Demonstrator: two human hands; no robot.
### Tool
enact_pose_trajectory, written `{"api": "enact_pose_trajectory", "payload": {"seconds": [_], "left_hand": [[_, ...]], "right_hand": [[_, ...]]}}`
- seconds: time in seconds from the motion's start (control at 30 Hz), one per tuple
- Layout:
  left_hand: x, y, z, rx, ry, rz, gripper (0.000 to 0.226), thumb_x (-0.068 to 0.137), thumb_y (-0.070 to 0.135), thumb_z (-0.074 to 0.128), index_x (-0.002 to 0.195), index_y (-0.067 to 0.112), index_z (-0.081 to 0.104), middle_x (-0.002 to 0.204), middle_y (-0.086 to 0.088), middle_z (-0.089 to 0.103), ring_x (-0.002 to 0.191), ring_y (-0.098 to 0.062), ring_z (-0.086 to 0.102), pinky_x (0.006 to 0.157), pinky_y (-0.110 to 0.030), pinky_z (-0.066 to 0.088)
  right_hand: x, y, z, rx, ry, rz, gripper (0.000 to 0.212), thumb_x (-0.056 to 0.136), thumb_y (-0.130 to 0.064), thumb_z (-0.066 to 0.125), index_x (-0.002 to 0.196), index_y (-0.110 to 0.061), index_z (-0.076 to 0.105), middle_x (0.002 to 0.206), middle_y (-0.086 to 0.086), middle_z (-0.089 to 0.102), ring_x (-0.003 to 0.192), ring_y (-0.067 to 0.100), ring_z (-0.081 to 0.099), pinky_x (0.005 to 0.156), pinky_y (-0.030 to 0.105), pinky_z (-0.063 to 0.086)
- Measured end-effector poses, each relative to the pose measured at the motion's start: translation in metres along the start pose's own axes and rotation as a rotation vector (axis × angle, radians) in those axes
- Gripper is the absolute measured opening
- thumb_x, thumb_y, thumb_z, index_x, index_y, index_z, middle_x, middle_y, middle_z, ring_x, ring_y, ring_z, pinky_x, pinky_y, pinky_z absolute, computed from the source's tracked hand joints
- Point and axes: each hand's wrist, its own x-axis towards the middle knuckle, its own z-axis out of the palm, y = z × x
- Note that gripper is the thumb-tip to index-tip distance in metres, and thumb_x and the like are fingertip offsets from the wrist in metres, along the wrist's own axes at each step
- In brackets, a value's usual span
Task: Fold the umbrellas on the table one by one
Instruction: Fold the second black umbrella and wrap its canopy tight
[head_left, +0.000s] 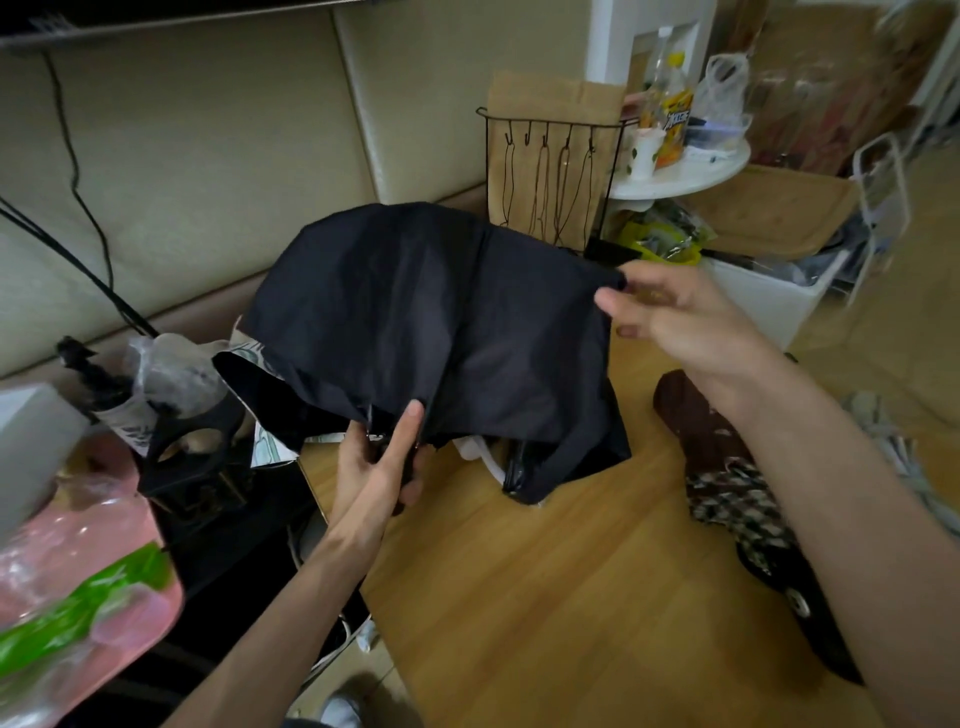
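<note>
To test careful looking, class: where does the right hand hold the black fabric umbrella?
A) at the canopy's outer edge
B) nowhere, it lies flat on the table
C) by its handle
A: the right hand pinches the canopy edge of the black fabric umbrella, held above the wooden table.

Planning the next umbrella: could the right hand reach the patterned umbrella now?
Likely, but not yet: the right hand pinches the edge of the black umbrella; the patterned umbrella lies uncovered nearby on the table.
</note>
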Motion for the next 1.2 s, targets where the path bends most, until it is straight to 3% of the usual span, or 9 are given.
{"api": "enact_pose_trajectory", "payload": {"seconds": [0.1, 0.3, 0.4, 0.53, 0.63, 0.8, 0.93, 1.07, 1.2], "left_hand": [[0.004, -0.003, 0.001, -0.002, 0.058, -0.023, 0.048, 0.097, 0.054, 0.064, 0.121, 0.015, 0.052, 0.066, -0.003, 0.055, 0.048, -0.013, 0.04, 0.045, -0.023, 0.035], [0.002, -0.001, 0.009, 0.015, 0.089, 0.026, 0.047, 0.095, 0.055, 0.064, 0.112, 0.012, 0.051, 0.062, -0.003, 0.055, 0.046, -0.011, 0.045, 0.042, -0.023, 0.037], [0.002, 0.001, 0.008, 0.036, 0.077, 0.061, 0.048, 0.098, 0.056, 0.059, 0.109, 0.01, 0.051, 0.062, -0.004, 0.054, 0.046, -0.011, 0.045, 0.043, -0.025, 0.038], [0.003, 0.003, 0.005, 0.068, 0.078, 0.131, 0.052, 0.095, 0.059, 0.057, 0.099, 0.008, 0.048, 0.06, -0.011, 0.048, 0.041, -0.015, 0.039, 0.042, -0.028, 0.034], [0.003, 0.002, 0.002, 0.08, 0.1, 0.157, 0.052, 0.094, 0.059, 0.058, 0.093, 0.008, 0.047, 0.059, -0.016, 0.047, 0.039, -0.015, 0.039, 0.041, -0.027, 0.033], [0.002, 0.001, 0.004, 0.088, 0.169, 0.167, 0.044, 0.098, 0.052, 0.059, 0.089, 0.012, 0.043, 0.055, -0.008, 0.045, 0.04, -0.01, 0.046, 0.039, -0.024, 0.036], [0.005, 0.001, 0.001, 0.086, 0.201, 0.186, 0.033, 0.101, 0.055, 0.058, 0.088, 0.025, 0.053, 0.063, -0.008, 0.051, 0.045, -0.015, 0.045, 0.04, -0.027, 0.036], [0.007, 0.001, 0.001, 0.066, 0.198, 0.179, 0.033, 0.1, 0.056, 0.058, 0.09, 0.025, 0.053, 0.054, 0.004, 0.046, 0.043, -0.015, 0.041, 0.045, -0.029, 0.034], [0.005, 0.0, 0.003, 0.068, 0.181, 0.171, 0.044, 0.093, 0.06, 0.061, 0.087, 0.018, 0.048, 0.056, -0.002, 0.049, 0.044, -0.016, 0.043, 0.04, -0.027, 0.033]], "right_hand": [[-0.005, -0.008, -0.005, 0.432, -0.112, 0.05, 0.027, 0.108, -0.013, 0.055, 0.131, -0.011, 0.069, 0.136, 0.004, 0.07, 0.128, 0.02, 0.065, 0.11, 0.039, 0.05], [-0.001, -0.003, 0.001, 0.741, -0.101, 0.215, 0.028, 0.109, -0.014, 0.049, 0.13, -0.019, 0.068, 0.138, 0.003, 0.069, 0.122, 0.024, 0.065, 0.103, 0.04, 0.054], [0.0, 0.0, 0.004, 0.669, 0.001, 0.215, 0.029, 0.11, -0.017, 0.05, 0.135, -0.021, 0.066, 0.134, -0.003, 0.072, 0.122, 0.022, 0.068, 0.098, 0.041, 0.057], [-0.003, 0.003, 0.006, 0.159, -0.061, 0.152, 0.023, 0.098, -0.042, 0.072, 0.119, -0.034, 0.071, 0.121, -0.007, 0.076, 0.116, 0.017, 0.07, 0.101, 0.043, 0.057], [-0.004, 0.001, 0.011, -0.015, -0.016, 0.116, 0.039, 0.085, -0.035, 0.087, 0.119, -0.03, 0.069, 0.107, 0.0, 0.079, 0.097, 0.014, 0.074, 0.073, 0.024, 0.053], [-0.002, 0.005, 0.013, 0.056, 0.039, 0.051, 0.066, 0.087, -0.013, 0.086, 0.142, -0.033, 0.055, 0.094, 0.0, 0.081, 0.089, -0.001, 0.075, 0.075, 0.013, 0.052], [0.0, 0.002, 0.001, 0.354, 0.037, 0.027, 0.063, 0.086, -0.009, 0.082, 0.144, -0.021, 0.061, 0.094, -0.001, 0.081, 0.107, 0.014, 0.075, 0.098, 0.029, 0.056], [-0.002, 0.006, -0.006, 0.503, -0.134, 0.205, 0.056, 0.076, -0.013, 0.084, 0.13, -0.01, 0.07, 0.109, 0.003, 0.08, 0.104, 0.017, 0.075, 0.096, 0.029, 0.056], [0.0, 0.018, 0.004, 0.381, -0.124, 0.36, 0.064, 0.077, -0.045, 0.089, 0.127, -0.01, 0.07, 0.109, 0.001, 0.079, 0.105, 0.016, 0.075, 0.095, 0.032, 0.058]]}}
